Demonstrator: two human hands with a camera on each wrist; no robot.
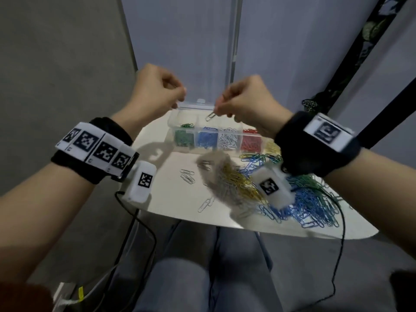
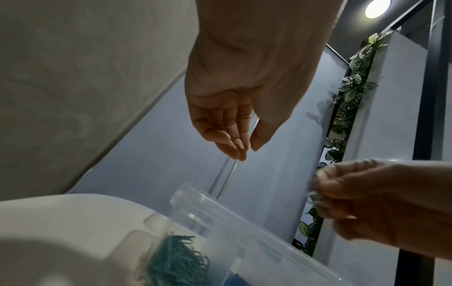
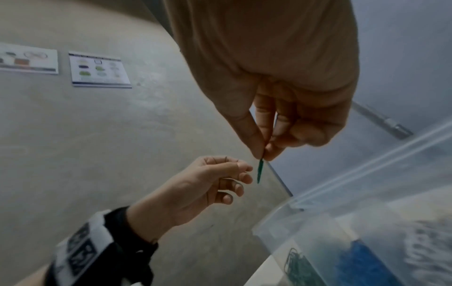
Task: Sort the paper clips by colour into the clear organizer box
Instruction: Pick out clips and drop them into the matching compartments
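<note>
The clear organizer box [image 1: 172, 122] stands open at the back of the white table [image 1: 171, 199], with compartments of green [image 1: 184, 138], blue [image 1: 207, 138], white [image 1: 229, 140], red [image 1: 251, 142] and yellow clips [image 1: 271, 147]. Both hands are raised over the box. My right hand [image 1: 219, 107] pinches one paper clip [image 1: 210, 116] between thumb and forefinger; the clip [image 3: 259, 171] looks green in the right wrist view and hangs downward. My left hand [image 1: 181, 95] is close to its left, fingers [image 3: 242, 172] curled with the thumb near them, and nothing shows in it.
A mixed pile of blue, green and yellow clips [image 1: 292, 199] covers the table's right half. A few white clips [image 1: 188, 176] lie loose in the middle. Black cables [image 1: 144, 230] hang off the front edge. A wall is at the left, a leafy vine [image 1: 369, 32] at the right.
</note>
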